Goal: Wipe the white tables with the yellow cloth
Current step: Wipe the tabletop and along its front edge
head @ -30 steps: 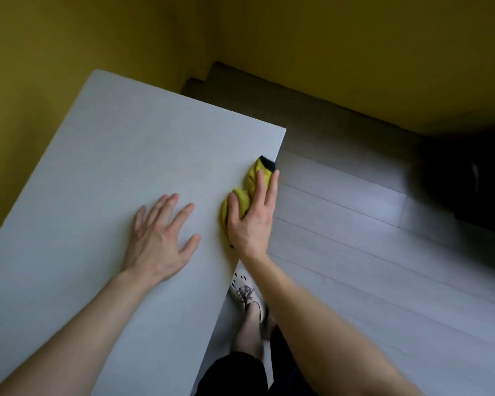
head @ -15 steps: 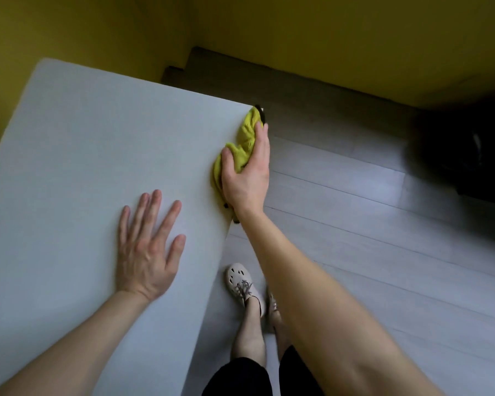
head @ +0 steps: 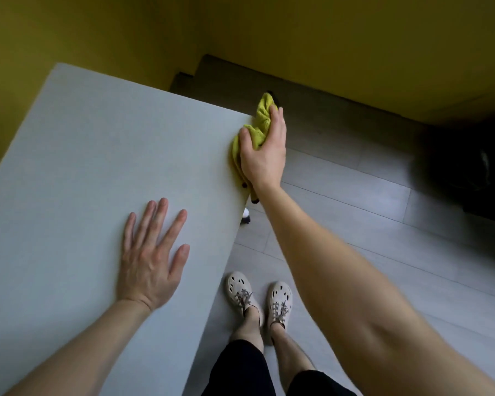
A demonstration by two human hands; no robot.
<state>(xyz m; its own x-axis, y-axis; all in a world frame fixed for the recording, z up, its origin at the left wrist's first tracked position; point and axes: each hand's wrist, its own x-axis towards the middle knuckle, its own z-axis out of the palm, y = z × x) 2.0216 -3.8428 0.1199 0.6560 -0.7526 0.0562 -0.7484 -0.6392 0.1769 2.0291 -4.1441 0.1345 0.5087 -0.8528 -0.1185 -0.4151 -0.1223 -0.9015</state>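
The white table (head: 92, 172) fills the left half of the view. A crumpled yellow cloth (head: 260, 121) with a black trim sits at the table's far right corner, partly hanging over the edge. My right hand (head: 265, 154) grips the cloth, thumb on the table side and fingers wrapped over it at the edge. My left hand (head: 150, 260) lies flat on the tabletop, fingers spread, near the right edge and closer to me.
Yellow walls (head: 355, 47) stand behind and to the left of the table. Grey plank floor (head: 369, 224) lies to the right. My feet in pale shoes (head: 257, 295) stand beside the table's edge. A table leg foot (head: 246, 217) shows under the edge. Something dark (head: 469, 172) sits at the far right.
My right hand has slid the cloth along the table's right edge away from me, up to the far corner. My left hand has stayed flat on the tabletop.
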